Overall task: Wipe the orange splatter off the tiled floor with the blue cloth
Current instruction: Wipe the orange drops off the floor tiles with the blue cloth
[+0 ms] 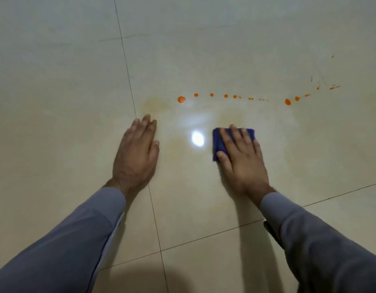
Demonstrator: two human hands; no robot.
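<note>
Both hands are my grip: the left hand (138, 151) lies flat on the tiled floor (56, 102), fingers straight and together, holding nothing; the right hand (242, 157) presses the blue cloth (218, 140) down with spread fingers, near a bright glare spot (197, 138). One cloth, folded small, I judge soft and light (it should slide easily on glossy tile), best driven by a flat palm on top. Beyond it the orange splatter (181, 99) runs rightward: I count roughly a dozen clear drops, with smaller specks too fine to count. Faint orange smears (155, 104) lie nearer my hands.
</note>
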